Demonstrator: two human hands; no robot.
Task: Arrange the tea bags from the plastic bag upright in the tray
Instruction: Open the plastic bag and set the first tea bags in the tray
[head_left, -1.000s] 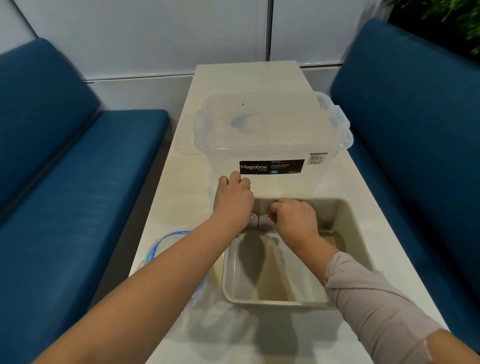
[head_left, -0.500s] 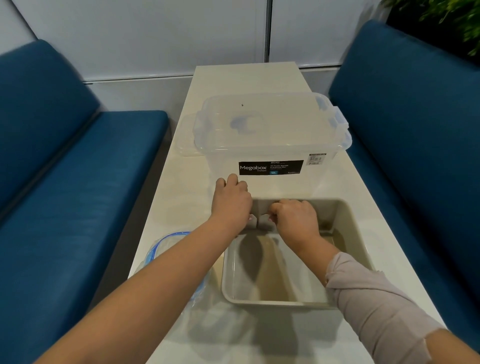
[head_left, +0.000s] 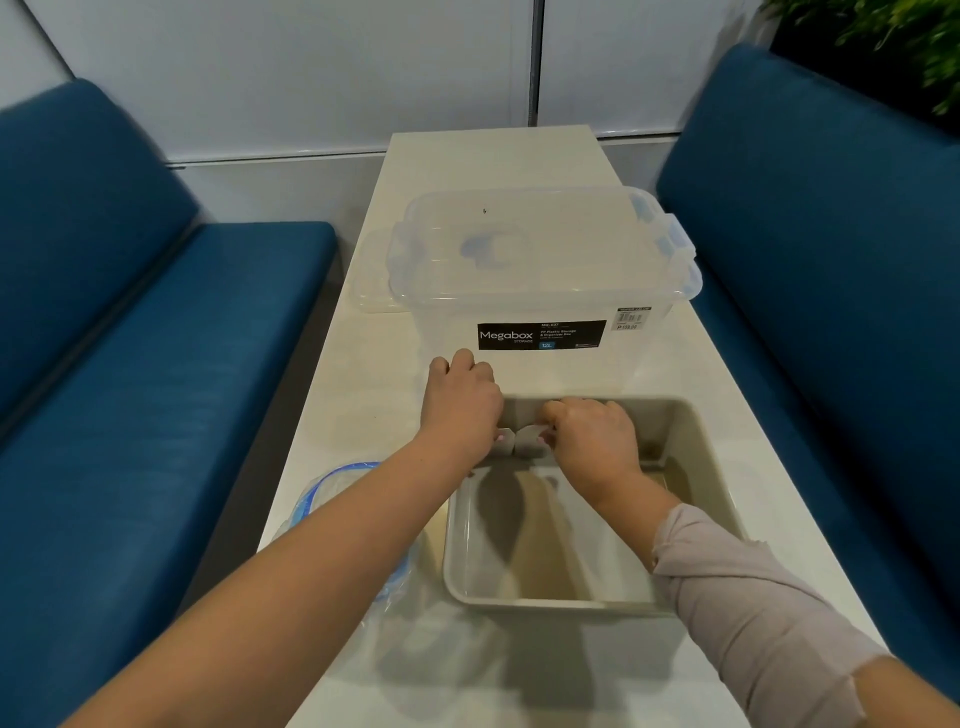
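Early stage, judging by the layout: both hands work at the far left corner of the beige tray (head_left: 582, 597), which sits on the table (head_left: 519, 675) just in front of a clear lidded storage box (head_left: 540, 270). Left hand (head_left: 460, 402) is curled over the tray's far rim, fingers bent around a small pale tea bag (head_left: 501, 441); right hand (head_left: 592, 436) is curled too, pinching a second tea bag (head_left: 527, 441) right beside the first. The two bags touch or nearly touch and look upright against the far wall, though most of each is hidden under the knuckles, so exact tilt can't be told. No other tea bags visible in the tray; rest of its floor shows only shadows, and the right far corner is partly blocked by the right hand. The plastic bag (head_left: 353, 499) with a blue zip edge lies on the table just left of the tray, mostly under the left forearm; can't tell how many bags remain in it. Likely left: release these two standing, fetch more from the bag, build the row. A loose lid (head_left: 371, 280) lies behind the box.
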